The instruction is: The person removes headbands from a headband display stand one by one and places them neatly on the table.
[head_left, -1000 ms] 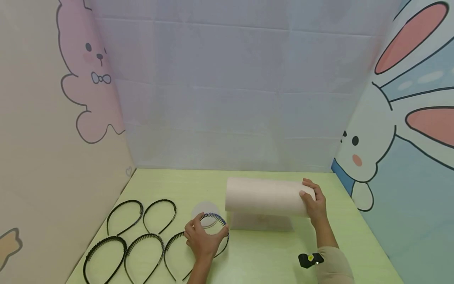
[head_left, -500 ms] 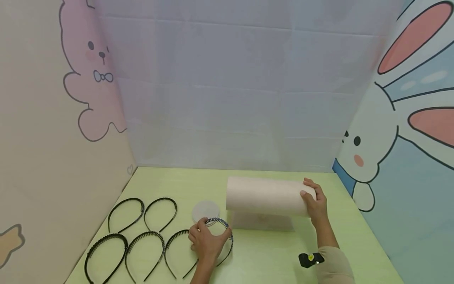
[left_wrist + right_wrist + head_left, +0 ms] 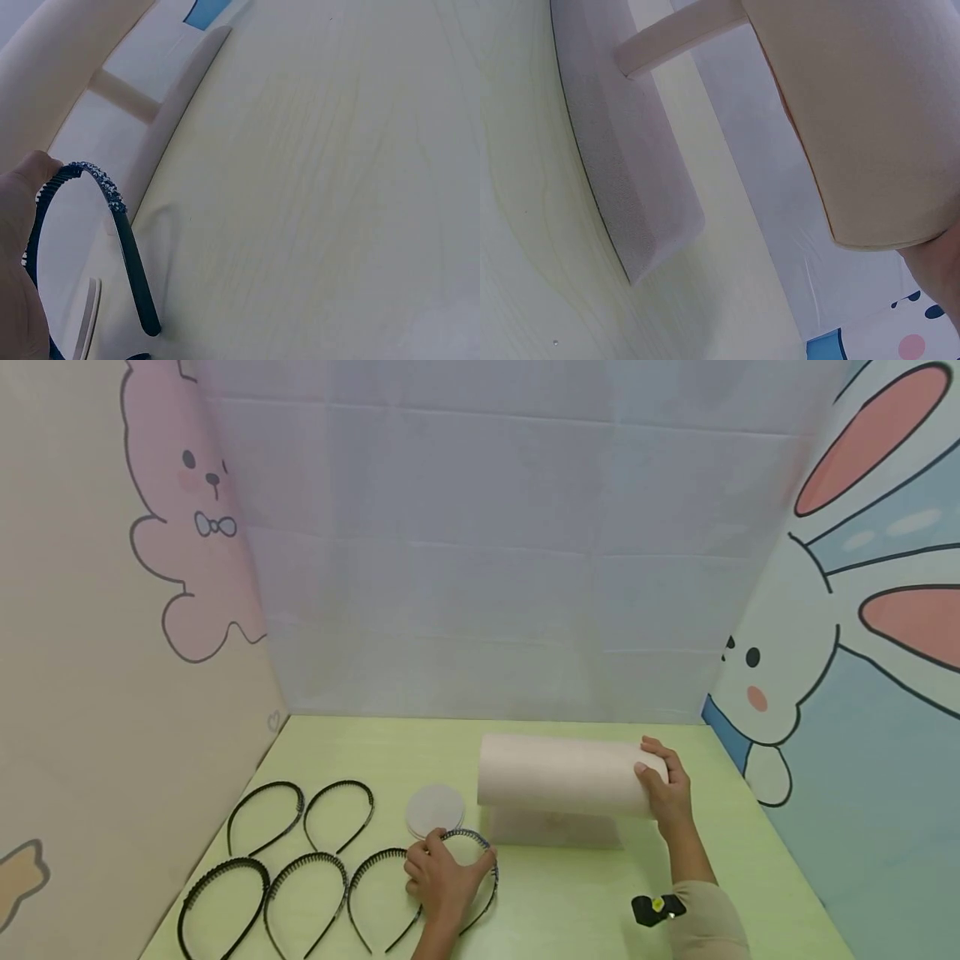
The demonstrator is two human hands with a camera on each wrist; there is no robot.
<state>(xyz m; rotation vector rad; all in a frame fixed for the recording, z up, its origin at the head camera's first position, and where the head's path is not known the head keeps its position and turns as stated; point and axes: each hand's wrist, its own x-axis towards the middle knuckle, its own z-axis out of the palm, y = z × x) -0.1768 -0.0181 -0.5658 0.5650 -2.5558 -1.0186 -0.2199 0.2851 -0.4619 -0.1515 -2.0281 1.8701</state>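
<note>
In the head view my left hand (image 3: pixel 446 881) pinches a dark toothed headband (image 3: pixel 493 893) between thumb and fingers, over the front middle of the table. Its ends point down toward me. The left wrist view shows the headband (image 3: pixel 135 277) with a speckled toothed top, raised over the tabletop, its far side partly hidden by the hand. At the right, my right hand (image 3: pixel 667 789) grips the end of a thick white horizontal cylinder (image 3: pixel 562 774). A short post (image 3: pixel 682 34) joins this cylinder to a pale base (image 3: pixel 558 828) on the table.
Several dark headbands lie at the left in two rows, one in the front corner (image 3: pixel 236 862) and one behind (image 3: pixel 345 782). White discs (image 3: pixel 433 807) lie left of the stand. A black wrist camera (image 3: pixel 656 908) sits on the right forearm. Printed walls enclose the table.
My left hand has moved slightly right and toward me with the headband, uncovering more of the white discs. The right hand and the cylinder have stayed in place.
</note>
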